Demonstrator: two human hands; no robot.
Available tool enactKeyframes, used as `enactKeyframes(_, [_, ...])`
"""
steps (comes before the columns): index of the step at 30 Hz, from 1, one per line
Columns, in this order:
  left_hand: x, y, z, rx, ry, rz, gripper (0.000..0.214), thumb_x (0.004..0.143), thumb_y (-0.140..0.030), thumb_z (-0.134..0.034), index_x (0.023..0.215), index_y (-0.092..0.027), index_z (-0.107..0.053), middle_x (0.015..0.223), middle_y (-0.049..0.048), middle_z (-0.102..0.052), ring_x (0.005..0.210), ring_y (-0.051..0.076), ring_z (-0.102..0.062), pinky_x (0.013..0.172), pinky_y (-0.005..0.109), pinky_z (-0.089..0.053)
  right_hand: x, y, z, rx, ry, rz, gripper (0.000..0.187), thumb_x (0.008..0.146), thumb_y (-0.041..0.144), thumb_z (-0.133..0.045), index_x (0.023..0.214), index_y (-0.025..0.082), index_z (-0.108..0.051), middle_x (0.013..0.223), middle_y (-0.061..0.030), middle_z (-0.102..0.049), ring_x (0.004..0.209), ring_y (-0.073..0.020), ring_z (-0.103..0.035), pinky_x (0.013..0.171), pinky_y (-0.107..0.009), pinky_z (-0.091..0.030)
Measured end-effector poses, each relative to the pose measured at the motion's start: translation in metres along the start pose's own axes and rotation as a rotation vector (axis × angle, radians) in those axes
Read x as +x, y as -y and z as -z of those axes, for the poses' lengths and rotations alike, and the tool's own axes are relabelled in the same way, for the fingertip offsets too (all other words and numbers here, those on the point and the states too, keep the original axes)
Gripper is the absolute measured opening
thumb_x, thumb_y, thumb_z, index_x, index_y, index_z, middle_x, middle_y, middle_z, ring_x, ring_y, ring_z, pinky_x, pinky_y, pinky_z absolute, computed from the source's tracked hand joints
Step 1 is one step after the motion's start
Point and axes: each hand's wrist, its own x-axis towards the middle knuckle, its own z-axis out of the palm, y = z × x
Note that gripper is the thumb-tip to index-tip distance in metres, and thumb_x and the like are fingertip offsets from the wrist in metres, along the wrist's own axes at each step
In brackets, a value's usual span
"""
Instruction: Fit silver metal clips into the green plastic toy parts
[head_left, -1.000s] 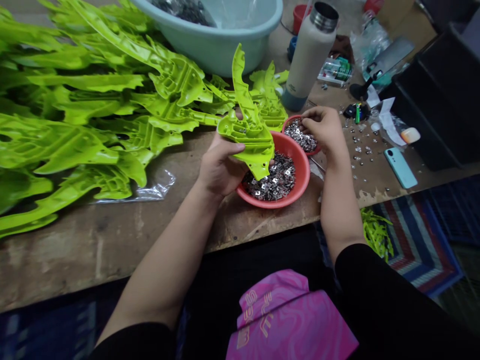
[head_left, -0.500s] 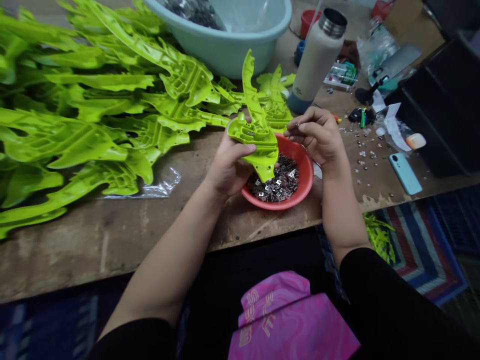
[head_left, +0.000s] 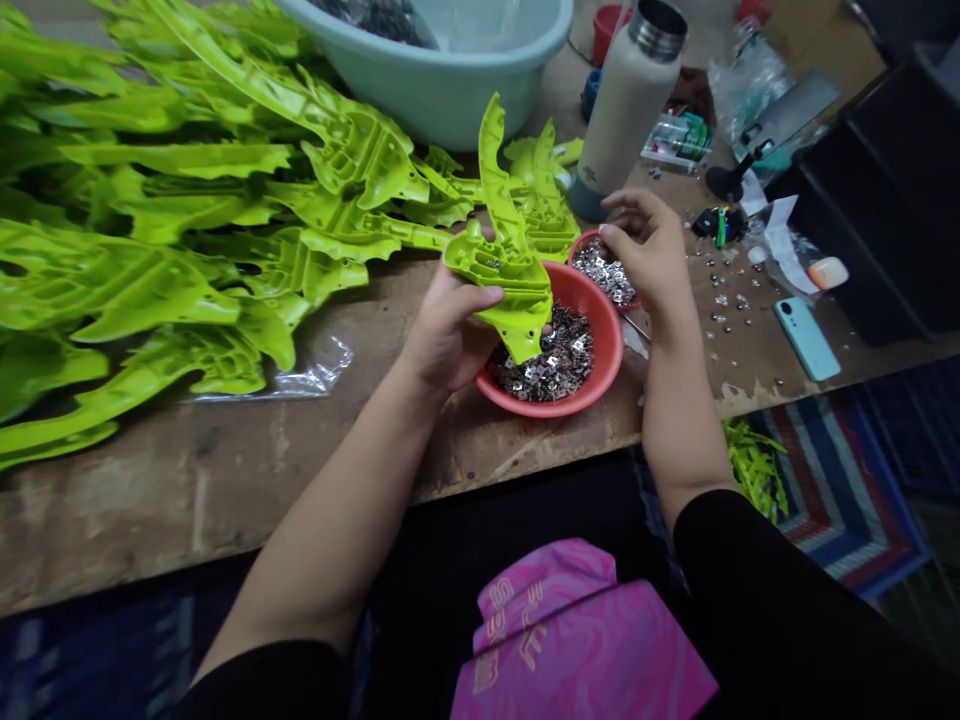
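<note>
Gripping a lime-green moulded plastic part [head_left: 510,270] in the left hand [head_left: 450,335], tip down over the larger red bowl [head_left: 616,350] of metal clips [head_left: 540,365]. Right hand [head_left: 645,245] apart, fingers pinched above the small red bowl [head_left: 572,250] at 1 o'clock; cannot tell if they hold a clip. Palm grip keeps the part steady. Pile of green parts [head_left: 150,200] at 9 o'clock, pale blue basin [head_left: 450,100] at 12, steel-capped bottle [head_left: 630,100] at 1.
</note>
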Motion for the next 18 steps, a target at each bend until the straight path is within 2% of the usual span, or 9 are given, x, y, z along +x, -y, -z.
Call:
enactKeyframes(3, [0.002, 0.0, 0.001, -0.007, 0.005, 0.01, 0.074, 0.059, -0.021, -0.08, 0.13, -0.028, -0.06, 0.118, 0.008, -0.078, 0.129, 0.044, -0.075, 0.097, 0.063, -0.072, -0.006, 0.006, -0.006, 0.177, 0.057, 0.069, 0.025, 0.092, 0.047, -0.085, 0.1, 0.024, -0.078, 0.084, -0.0003, -0.075, 0.076, -0.0157, -0.074, 0.083, -0.038, -0.068])
enactKeyframes(7, [0.004, 0.001, 0.004, -0.01, -0.009, 0.05, 0.073, 0.051, -0.022, -0.085, 0.119, -0.027, -0.059, 0.119, 0.0079, -0.08, 0.125, 0.045, -0.076, 0.095, 0.066, -0.073, -0.011, 0.009, -0.014, 0.388, 0.181, 0.159, 0.045, 0.084, 0.061, -0.093, 0.106, 0.023, -0.083, 0.087, 0.0019, -0.078, 0.075, -0.0127, -0.075, 0.077, -0.032, -0.069])
enactKeyframes(9, [0.005, 0.002, 0.006, -0.015, 0.009, 0.072, 0.077, 0.05, -0.022, -0.087, 0.121, -0.026, -0.059, 0.126, 0.0084, -0.081, 0.122, 0.045, -0.077, 0.094, 0.067, -0.072, -0.012, 0.011, -0.019, 0.428, 0.203, 0.215, 0.041, 0.088, 0.061, -0.091, 0.104, 0.024, -0.085, 0.084, 0.0029, -0.078, 0.072, -0.0105, -0.074, 0.073, -0.027, -0.067])
enactKeyframes(12, [0.005, 0.004, 0.01, -0.017, 0.054, 0.08, 0.082, 0.053, -0.023, -0.087, 0.129, -0.026, -0.056, 0.133, 0.0094, -0.08, 0.119, 0.043, -0.079, 0.092, 0.062, -0.073, -0.016, 0.017, -0.026, 0.406, 0.194, 0.326, 0.031, 0.09, 0.056, -0.091, 0.098, 0.025, -0.087, 0.085, 0.0029, -0.079, 0.072, -0.0078, -0.073, 0.073, -0.023, -0.065])
enactKeyframes(18, [0.009, 0.012, 0.015, 0.037, 0.078, 0.019, 0.083, 0.062, -0.033, -0.089, 0.136, -0.027, -0.052, 0.136, 0.0071, -0.078, 0.122, 0.037, -0.079, 0.09, 0.047, -0.072, -0.038, 0.037, -0.041, 0.363, 0.142, 0.424, 0.024, 0.096, 0.049, -0.086, 0.101, 0.026, -0.085, 0.088, 0.0041, -0.078, 0.075, -0.0087, -0.074, 0.076, -0.026, -0.067])
